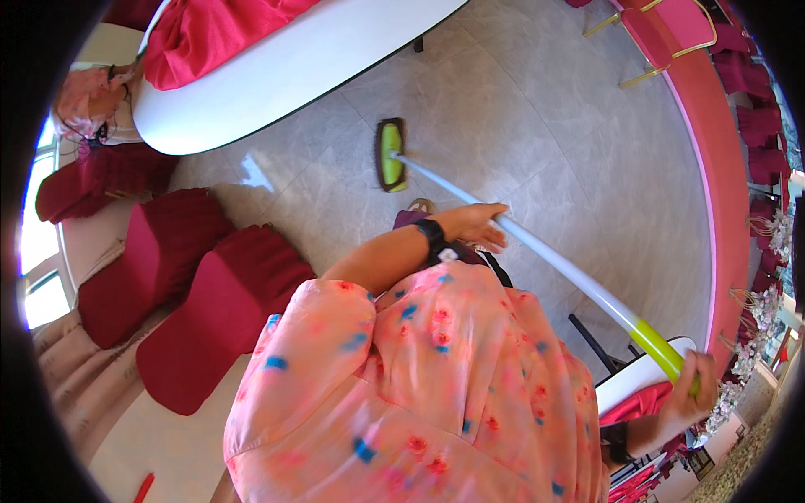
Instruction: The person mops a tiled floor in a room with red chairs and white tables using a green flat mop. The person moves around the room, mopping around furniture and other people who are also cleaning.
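Observation:
A flat floor mop or broom lies slantwise before me, with a long pale handle (566, 267). Its lime-green head (392, 156) has a dark brown fringe or bristles around it and rests on the grey tiled floor (534, 126). My right hand (692, 385) is closed around the handle's green end grip (659, 349) at the lower right. Farther down the handle, my left hand (473, 225) holds it loosely, thumb and fingers extended around it. A shoe (421, 205) shows just below the mop head.
A white table (302, 82) with crumpled red cloth (214, 38) stands ahead, a person (94, 104) at its left end. Maroon covered chairs (207, 320) line the left. A pink raised edge (710, 163) curves along the right, near a gold-framed chair (660, 38). Another white table (641, 377) is lower right.

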A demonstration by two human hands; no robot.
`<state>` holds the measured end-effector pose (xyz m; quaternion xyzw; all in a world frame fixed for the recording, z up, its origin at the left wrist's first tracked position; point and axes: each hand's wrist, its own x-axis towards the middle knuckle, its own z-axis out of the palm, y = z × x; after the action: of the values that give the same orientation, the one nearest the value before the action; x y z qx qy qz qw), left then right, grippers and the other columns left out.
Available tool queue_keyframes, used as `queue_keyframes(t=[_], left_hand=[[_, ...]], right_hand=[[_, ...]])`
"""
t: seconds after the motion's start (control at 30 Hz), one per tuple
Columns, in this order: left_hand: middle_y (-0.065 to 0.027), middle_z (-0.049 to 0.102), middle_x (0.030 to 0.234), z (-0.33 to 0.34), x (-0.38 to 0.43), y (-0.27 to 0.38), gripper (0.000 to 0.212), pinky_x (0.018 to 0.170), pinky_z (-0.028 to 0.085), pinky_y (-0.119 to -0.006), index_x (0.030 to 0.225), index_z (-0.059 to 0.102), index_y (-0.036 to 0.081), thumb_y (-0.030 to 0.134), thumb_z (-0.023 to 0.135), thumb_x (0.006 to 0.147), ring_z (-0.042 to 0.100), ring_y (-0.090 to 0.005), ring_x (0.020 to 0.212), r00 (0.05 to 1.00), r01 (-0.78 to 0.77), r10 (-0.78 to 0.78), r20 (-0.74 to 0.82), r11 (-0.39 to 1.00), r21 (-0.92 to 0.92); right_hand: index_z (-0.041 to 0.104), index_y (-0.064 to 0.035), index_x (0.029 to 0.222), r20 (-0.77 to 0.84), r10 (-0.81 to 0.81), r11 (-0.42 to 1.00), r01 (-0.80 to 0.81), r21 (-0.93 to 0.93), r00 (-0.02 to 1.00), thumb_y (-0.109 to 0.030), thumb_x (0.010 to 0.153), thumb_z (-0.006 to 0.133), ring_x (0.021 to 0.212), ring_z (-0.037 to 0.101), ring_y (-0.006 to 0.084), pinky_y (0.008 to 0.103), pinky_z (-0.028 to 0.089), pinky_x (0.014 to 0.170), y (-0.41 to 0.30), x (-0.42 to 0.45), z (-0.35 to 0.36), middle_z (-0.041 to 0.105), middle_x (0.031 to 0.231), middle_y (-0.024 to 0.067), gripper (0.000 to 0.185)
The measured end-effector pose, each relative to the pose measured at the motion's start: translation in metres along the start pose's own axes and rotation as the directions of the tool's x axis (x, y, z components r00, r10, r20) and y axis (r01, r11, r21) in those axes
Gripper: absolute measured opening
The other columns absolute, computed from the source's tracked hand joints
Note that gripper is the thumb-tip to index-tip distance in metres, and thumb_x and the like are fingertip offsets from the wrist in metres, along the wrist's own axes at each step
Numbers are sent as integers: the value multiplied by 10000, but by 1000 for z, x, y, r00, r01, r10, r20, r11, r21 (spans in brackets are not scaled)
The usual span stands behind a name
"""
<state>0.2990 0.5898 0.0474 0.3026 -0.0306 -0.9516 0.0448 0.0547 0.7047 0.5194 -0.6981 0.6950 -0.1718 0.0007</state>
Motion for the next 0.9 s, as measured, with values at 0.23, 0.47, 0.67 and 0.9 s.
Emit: queue_keyframes(t=[0.23, 0.47, 0.67, 0.9], left_hand=[[-192, 594, 923, 62, 20, 3, 240, 834, 560, -543, 1004, 502, -22, 199, 568, 938, 656, -365, 862, 931, -352, 290, -223, 878, -325], [-219, 576, 940, -24, -13, 26, 263, 755, 579, -568, 1033, 475, -58, 159, 557, 907, 648, -418, 823, 793, -525, 298, -531, 775, -350], [-138, 502, 865, -166, -113, 55, 185, 756, 562, -508, 938, 488, 4, 139, 594, 871, 573, -313, 805, 588, -699, 341, -733, 670, -249], [-90, 512, 756, -271, -246, 50, 154, 650, 544, -432, 840, 546, 44, 179, 618, 841, 549, -237, 704, 239, -746, 243, -940, 665, -18]], right_hand=[[607, 67, 968, -130, 95, 991, -82, 105, 987, -117, 954, 504, 788, 503, 212, 329, 400, 734, 22, -19, -11, 566, 887, 115, 211], [611, 30, 996, 72, 122, 903, -141, 406, 990, -22, 925, 507, 823, 524, 181, 292, 412, 710, 0, 26, 68, 559, 896, 87, 136], [681, -32, 1023, 430, 129, 868, -311, 386, 894, -87, 902, 593, 726, 594, 149, 288, 487, 639, -90, 93, 185, 646, 837, 60, 160], [678, -111, 1089, 523, -522, 780, 130, 612, 674, -250, 830, 695, 791, 668, 316, 379, 524, 670, -224, 102, 363, 695, 928, 125, 294]])
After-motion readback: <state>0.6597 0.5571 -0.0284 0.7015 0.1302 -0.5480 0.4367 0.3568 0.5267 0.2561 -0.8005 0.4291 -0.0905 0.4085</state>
